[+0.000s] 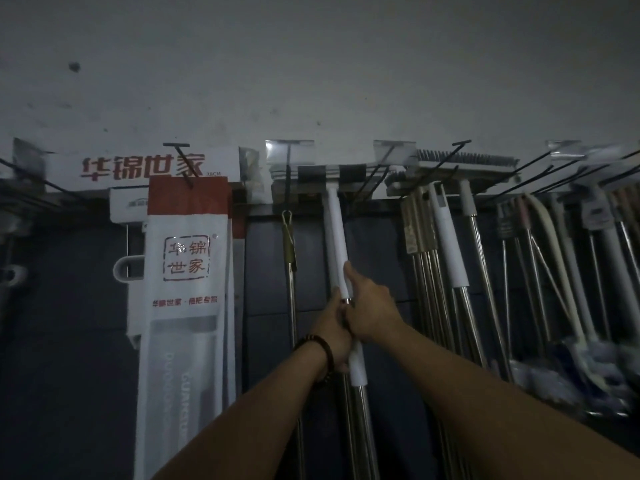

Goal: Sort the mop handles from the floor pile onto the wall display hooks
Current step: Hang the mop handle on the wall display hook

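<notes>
A mop handle (336, 233) with a white grip sleeve and a steel shaft stands upright against the dark wall panel, its flat head (322, 173) up at the hook row. Both my hands are raised and wrapped around it. My left hand (334, 332), with a bead bracelet on the wrist, grips the shaft just below the sleeve. My right hand (372, 308) grips beside it, thumb up along the white sleeve. A black wire hook (288, 174) juts out just left of the head. The floor pile is out of view.
A steel handle with a gold top (289, 244) hangs just left. White and red packaged mops (185, 271) hang further left. To the right hang several handles (446, 251) and a brush head (467, 162). More black hooks (540, 174) stick out at the far right.
</notes>
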The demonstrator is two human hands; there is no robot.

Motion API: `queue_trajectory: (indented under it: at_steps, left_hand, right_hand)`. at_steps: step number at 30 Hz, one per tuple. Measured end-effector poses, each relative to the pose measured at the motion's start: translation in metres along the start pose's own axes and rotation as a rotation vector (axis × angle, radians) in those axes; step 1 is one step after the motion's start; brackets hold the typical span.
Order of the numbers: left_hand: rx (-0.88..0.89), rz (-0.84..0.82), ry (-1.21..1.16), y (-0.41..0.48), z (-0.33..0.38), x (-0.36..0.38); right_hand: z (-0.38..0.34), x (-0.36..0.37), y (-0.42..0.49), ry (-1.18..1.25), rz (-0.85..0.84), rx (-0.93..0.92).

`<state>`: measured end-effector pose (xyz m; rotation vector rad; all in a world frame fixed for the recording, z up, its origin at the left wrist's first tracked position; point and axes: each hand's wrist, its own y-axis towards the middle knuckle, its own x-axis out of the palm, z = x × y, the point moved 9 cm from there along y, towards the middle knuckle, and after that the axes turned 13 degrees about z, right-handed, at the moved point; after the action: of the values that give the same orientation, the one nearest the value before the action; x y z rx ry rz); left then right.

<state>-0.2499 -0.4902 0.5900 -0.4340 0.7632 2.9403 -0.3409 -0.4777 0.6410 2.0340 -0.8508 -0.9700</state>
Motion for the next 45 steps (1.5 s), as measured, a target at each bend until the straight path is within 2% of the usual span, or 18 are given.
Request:
queue_trajectory:
  at_steps: [5,15,18,24,28,33,40,45]
  left_hand:
    - [0.076,0.035,-0.012,0.013,-0.01,0.0]
    - [-0.017,-0.034,0.112,0.007,-0.023,-0.008]
    - [-0.033,-0.01,0.157,-0.004,-0.029,-0.019]
    - [-0.071,0.037,0.102,-0.045,-0.069,-0.038]
    - [-0.107,0.022,0.15,-0.103,-0.122,-0.056]
    - [-0.138,0.073,0.176,-0.208,-0.186,-0.111]
    - [-0.426,0.161,0.167,-0.385,-0.334,-0.208]
    - [-0.586,0.236,0.217,-0.502,-0.411,-0.296]
  right_hand:
    - [0.011,0.019,-0.004,0.128,-0.024,0.049]
    - [0.006,0.016,-0.012,0.006,-0.048,0.005]
    - [-0.001,0.011,-0.023,-0.051,-0.034,-0.035]
    - [-0.012,0.022,-0.071,-0.085,-0.017,-0.052]
    - [-0.005,0.061,-0.142,0.154,-0.121,0.056]
    - [-0.003,0.105,-0.272,0.27,-0.225,0.183]
    - [-0.059,0.178,-0.492,0.36,-0.488,0.416]
    - [-0.119,0.221,-0.622,0.353,-0.654,0.592]
